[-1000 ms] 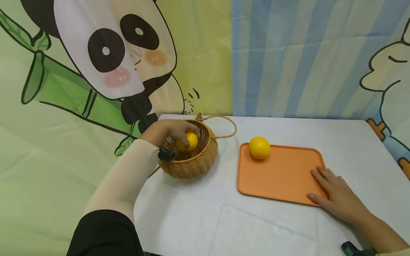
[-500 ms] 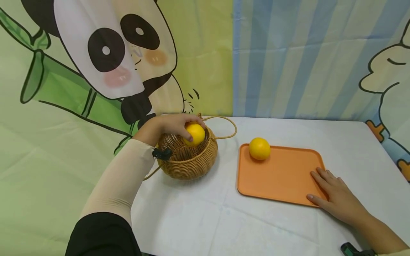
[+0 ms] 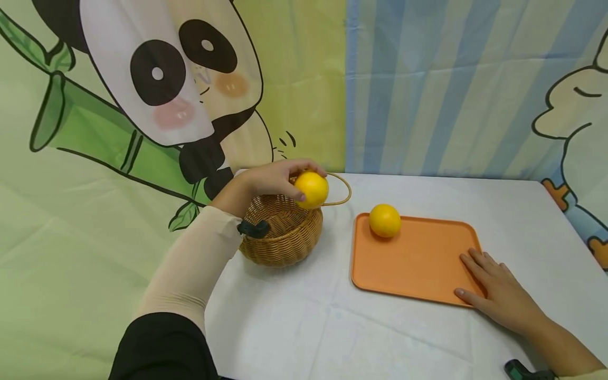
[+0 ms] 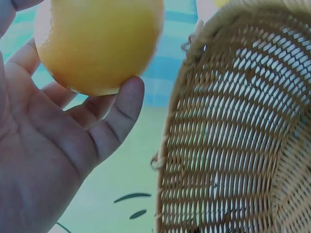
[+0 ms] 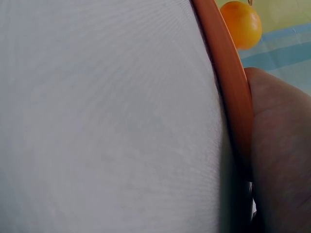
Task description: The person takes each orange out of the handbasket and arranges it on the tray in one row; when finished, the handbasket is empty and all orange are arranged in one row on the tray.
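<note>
My left hand [image 3: 273,180] grips a round yellow-orange orange [image 3: 312,190] just above the right side of a wicker basket [image 3: 281,248]. The left wrist view has the thumb and fingers around that orange [image 4: 99,43], outside the basket's rim; the inside of the basket [image 4: 233,121] shows woven wicker. A second orange [image 3: 385,220] sits at the far left corner of an orange tray [image 3: 418,258]. On the tray's right edge rests my right hand [image 3: 501,290], its fingers spread and straight. In the right wrist view, the thumb [image 5: 279,126] lies against the tray's rim [image 5: 228,77].
A white cloth [image 3: 380,332] covers the table. The basket's thin loop handle [image 3: 344,184] sticks out to the right, toward the tray. Behind the table hangs a printed backdrop [image 3: 304,79] with a panda.
My left hand has lifted the orange out of the basket, moving up and to the right. My right hand, the tray and the other orange have stayed in place.
</note>
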Motion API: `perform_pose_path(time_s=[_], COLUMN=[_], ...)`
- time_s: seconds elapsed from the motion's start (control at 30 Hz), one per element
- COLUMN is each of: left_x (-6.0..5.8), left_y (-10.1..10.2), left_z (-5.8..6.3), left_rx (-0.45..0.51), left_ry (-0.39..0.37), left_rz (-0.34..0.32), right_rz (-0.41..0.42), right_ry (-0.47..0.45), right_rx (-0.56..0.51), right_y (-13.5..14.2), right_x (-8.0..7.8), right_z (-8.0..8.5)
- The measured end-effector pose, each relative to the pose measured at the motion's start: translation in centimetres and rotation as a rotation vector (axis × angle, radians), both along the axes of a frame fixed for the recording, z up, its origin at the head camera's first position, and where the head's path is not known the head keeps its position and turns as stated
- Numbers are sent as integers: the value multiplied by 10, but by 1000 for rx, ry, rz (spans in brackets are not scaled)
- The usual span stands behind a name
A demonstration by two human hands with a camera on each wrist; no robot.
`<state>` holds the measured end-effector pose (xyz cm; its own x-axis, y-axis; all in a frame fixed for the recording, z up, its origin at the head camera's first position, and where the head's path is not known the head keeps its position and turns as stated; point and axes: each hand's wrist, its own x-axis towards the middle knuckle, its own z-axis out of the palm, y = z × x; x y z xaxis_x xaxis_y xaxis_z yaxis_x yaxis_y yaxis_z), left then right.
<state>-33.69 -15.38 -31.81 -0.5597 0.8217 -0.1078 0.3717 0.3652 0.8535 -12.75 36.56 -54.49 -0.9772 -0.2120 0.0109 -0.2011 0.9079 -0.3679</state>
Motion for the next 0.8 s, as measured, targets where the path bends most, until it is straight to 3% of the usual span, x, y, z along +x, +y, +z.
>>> perform_pose_path(time_s=[0.27,0.53,0.8], left_x=[5,7,9], left_y=[22,52,88], left_z=[-4,-4,-12], left_rx=[70,114,189], left_ry=[30,73,60], left_rz=[29,9,-29], right_rz=[1,6,-2], right_ry=[23,22,17], right_rx=[1,-14,-10], right_y=[0,2,0], right_x=[0,0,1], right_z=[0,0,1])
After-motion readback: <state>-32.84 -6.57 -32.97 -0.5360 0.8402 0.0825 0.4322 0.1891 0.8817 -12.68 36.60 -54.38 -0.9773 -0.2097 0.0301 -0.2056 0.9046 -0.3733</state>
